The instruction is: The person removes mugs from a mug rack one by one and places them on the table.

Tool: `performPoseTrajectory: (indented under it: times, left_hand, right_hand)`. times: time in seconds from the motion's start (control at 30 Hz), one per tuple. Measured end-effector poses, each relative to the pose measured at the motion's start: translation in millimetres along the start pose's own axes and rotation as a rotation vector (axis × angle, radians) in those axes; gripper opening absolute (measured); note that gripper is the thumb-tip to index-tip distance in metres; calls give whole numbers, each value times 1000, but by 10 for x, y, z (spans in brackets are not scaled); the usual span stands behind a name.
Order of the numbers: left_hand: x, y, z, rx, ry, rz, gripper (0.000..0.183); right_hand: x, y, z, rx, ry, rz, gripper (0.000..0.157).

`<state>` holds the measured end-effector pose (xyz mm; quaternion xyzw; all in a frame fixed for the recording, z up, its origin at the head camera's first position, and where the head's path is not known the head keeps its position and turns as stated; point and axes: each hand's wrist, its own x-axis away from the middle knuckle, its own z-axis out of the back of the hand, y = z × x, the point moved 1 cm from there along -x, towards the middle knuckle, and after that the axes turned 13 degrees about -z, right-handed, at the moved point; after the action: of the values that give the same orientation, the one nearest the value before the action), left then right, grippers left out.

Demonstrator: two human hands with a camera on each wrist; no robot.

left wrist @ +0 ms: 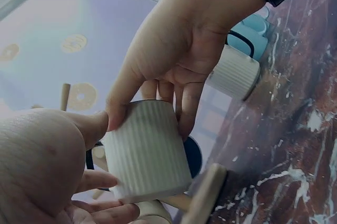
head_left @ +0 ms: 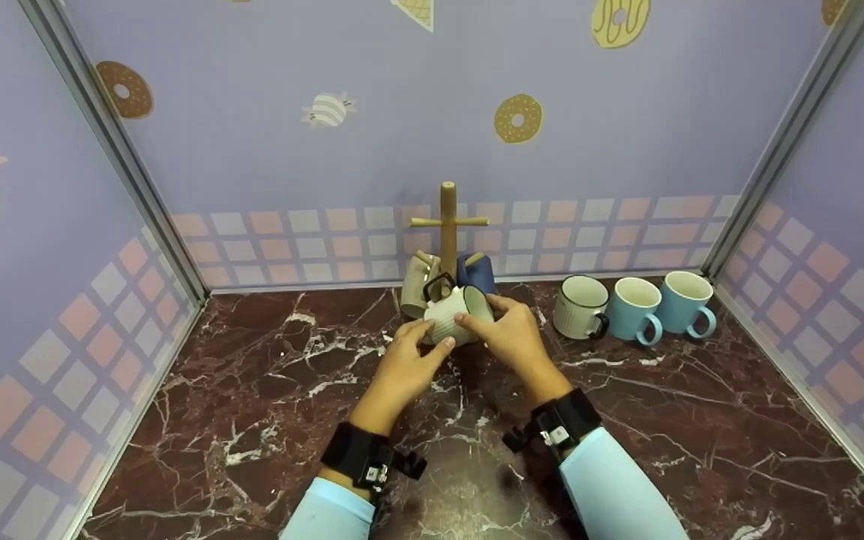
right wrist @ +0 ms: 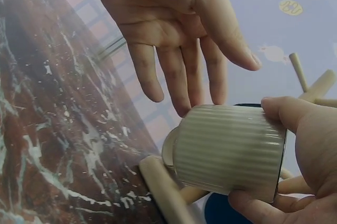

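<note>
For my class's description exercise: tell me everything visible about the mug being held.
The mug is off-white and ribbed lengthwise, with a dark rim and a black handle; its glossy surface looks ceramic. It is tipped sideways in front of the stand, its mouth towards the right hand and its handle up. The right hand grips it near the rim; the left hand seems to touch its base end. Most of its inside is hidden.

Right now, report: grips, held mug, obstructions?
Right grip holds white ribbed black-rimmed mug, tipped sideways. Left grip, straight-fingered, near its base. Beige mug and dark-blue mug on wooden rack close behind.
</note>
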<state>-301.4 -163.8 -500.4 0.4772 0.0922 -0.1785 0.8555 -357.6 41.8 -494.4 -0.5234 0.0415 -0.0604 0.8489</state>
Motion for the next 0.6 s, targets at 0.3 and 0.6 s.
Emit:
performPoseTrajectory:
  times: [0.3, 0.6]
  left_hand:
    - [6, 142, 127, -40, 79, -52, 44]
    - [19, 235, 432, -15, 279, -71, 26]
  right_hand:
    - [40, -137, 204, 49, -36, 13, 86]
    - [190, -340, 344, 136, -86, 102, 90]
